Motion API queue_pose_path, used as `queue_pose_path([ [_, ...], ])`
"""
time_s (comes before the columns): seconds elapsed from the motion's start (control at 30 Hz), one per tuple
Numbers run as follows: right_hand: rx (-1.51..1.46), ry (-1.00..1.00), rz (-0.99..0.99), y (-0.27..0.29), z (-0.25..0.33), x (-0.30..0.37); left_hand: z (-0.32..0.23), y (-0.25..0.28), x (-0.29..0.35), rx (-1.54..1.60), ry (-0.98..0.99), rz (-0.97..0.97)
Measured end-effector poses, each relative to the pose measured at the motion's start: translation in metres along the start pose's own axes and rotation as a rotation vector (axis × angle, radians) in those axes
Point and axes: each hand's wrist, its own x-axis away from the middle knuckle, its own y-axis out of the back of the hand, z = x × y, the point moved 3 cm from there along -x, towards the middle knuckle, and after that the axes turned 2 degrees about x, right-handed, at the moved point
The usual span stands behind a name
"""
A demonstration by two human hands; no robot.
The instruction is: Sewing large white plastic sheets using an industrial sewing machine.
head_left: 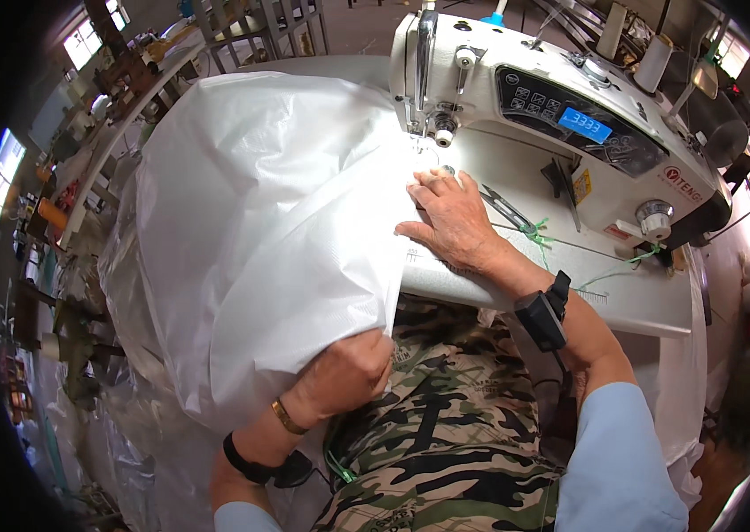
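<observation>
A large sheet of white woven plastic fabric (251, 213) is bunched over the left of the sewing table, its right edge running up to the needle area of a white sewing machine (472, 89). My left hand (348, 372) is closed on that edge near my lap, at the table's front. Higher up, my right hand (450, 217) lies with fingers stretched out, its fingertips on the fabric edge just in front of the lit presser foot. The needle itself is lost in the glare. Thread snips (508, 208) tied with green string lie to the right of my right hand.
A lit blue display (585, 125) sits on the machine's head. Thread cones (654, 62) stand behind it. Grey chairs (259, 31) are at the far side. Crumpled translucent plastic (126, 443) hangs at lower left. A camouflage apron (446, 408) covers my lap.
</observation>
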Motion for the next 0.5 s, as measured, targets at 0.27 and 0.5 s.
queue_pose_path([
  [0.27,-0.087,0.049,0.031,0.001,-0.001,0.001,0.036,0.012,-0.052,-0.185,0.079,0.048],
  [0.5,-0.093,0.087,0.038,-0.007,-0.004,0.001,0.069,0.012,-0.111,-0.262,0.117,0.026],
])
